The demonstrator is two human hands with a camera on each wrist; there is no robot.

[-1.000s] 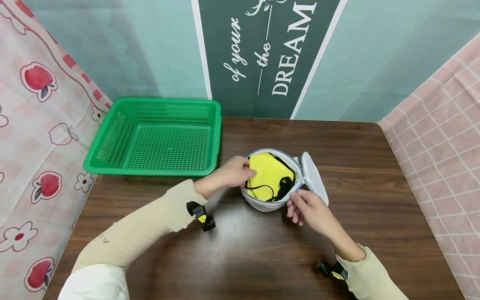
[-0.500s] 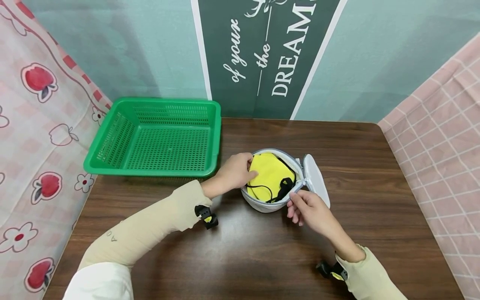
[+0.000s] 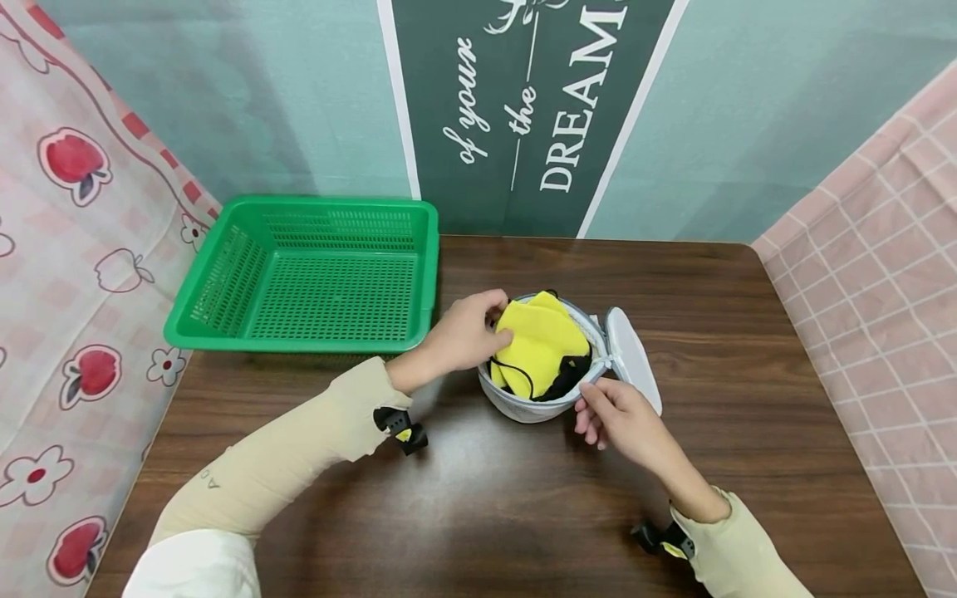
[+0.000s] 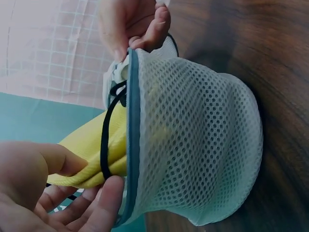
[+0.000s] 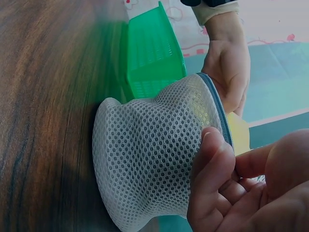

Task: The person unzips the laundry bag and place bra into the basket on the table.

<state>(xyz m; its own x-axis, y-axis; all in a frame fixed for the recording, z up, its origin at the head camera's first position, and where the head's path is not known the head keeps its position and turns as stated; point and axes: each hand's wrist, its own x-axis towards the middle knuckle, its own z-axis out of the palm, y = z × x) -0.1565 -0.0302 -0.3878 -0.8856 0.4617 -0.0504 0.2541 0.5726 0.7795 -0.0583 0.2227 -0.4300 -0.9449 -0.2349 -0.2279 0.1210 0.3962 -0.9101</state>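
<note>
The left hand (image 3: 469,332) pinches yellow cloth (image 3: 540,336) in a bag (image 3: 525,410). The right hand (image 3: 622,419) holds the bag's near right edge.

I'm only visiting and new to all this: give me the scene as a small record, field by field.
Left hand: pinches the yellow cloth
Right hand: grips the rim of the mesh bag
Yellow cloth: partly inside the bag, sticking up past its rim; black cord attached
Mesh bag: upright, lid open at its right side
Green basket: left of the bag
Table: dark, wood-grained
</note>
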